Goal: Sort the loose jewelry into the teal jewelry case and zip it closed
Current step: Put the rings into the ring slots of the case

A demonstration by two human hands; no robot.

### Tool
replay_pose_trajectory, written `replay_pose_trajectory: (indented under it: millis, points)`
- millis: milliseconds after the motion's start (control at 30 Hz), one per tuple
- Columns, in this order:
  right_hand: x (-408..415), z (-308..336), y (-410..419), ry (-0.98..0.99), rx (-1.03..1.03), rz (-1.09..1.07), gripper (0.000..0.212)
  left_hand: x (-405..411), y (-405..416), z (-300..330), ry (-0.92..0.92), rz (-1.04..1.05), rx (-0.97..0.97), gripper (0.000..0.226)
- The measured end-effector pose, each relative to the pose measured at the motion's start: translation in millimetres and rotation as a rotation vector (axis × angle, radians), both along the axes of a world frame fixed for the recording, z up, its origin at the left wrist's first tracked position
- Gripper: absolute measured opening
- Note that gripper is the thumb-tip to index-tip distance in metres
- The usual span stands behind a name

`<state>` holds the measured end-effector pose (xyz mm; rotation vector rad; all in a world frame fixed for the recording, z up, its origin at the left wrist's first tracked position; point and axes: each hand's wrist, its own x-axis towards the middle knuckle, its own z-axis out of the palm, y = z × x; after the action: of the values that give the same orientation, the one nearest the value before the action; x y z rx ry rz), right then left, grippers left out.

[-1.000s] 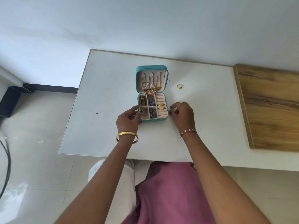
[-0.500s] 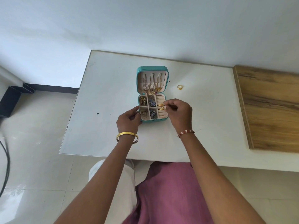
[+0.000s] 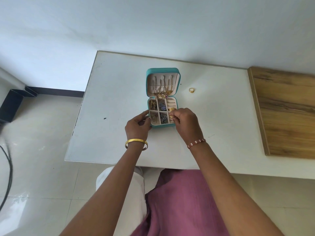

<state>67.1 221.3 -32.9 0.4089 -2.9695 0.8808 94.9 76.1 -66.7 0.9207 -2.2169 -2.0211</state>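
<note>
Jewelry case (image 3: 163,70), teal, lies open flat on the white table (image 3: 110,99), lid tipped back toward the wall, tray toward the person. Right hand (image 3: 186,122) sits over the tray's right edge, fingers curled, thumb and fingertips pinching a small gold ring (image 3: 171,117) at the ring-roll column on the tray's right side. Left hand (image 3: 137,127) grasps the case's near-left corner, thumb along the left wall, fingers curled against the front edge, steadying it. Gold bangle (image 3: 136,142) on the left wrist; red-and-white bead bracelet (image 3: 196,143) on the right wrist.

Tray has small square compartments on the left and middle, ring rolls on the right. Another gold ring (image 3: 172,109) sits in the rolls just beyond the pinched one. Gold pieces (image 3: 152,105) fill the far-left compartment, dark bluish pieces (image 3: 162,105) the far-middle one; the near compartments hold similar bits, too small to tell apart. Lid's cream lining has thin chains (image 3: 162,86) hanging from hooks, their pendants bunched at the hinge.

One loose gold ring (image 3: 191,90) lies on the table to the right of the lid, apart from the case. Wooden board (image 3: 283,111) rests on the table's right part, well apart from the case. Small dark speck (image 3: 104,118) on the table left of the hands. Pinkish-purple clothing (image 3: 179,201) on the lap below the table edge, pale tiled floor (image 3: 34,133) at left.
</note>
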Motion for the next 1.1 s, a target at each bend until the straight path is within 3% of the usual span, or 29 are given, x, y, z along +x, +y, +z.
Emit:
replay_pose_trajectory:
  millis: [600, 767, 900, 1000, 1100]
  points:
    - [5, 0, 0, 0.061, 0.272, 0.106, 0.023, 2, 2, 2, -0.004, 0.016, 0.011, 0.030]
    - [14, -5, -5, 0.149, 0.270, 0.018, 0.018, 2, 2, 5, -0.007, 0.007, -0.003, 0.030]
    - [9, -10, -1, 0.070, 0.055, -0.103, 0.021, 2, 3, 6, -0.013, 0.016, 0.007, 0.030]
    - [-5, -9, 11, 0.056, -0.271, -0.417, 0.025, 1, 4, 5, -0.014, 0.035, 0.013, 0.030]
    - [-28, -15, 23, -0.038, -0.319, -0.595, 0.026, -3, 6, 2, -0.018, 0.071, 0.034, 0.029]
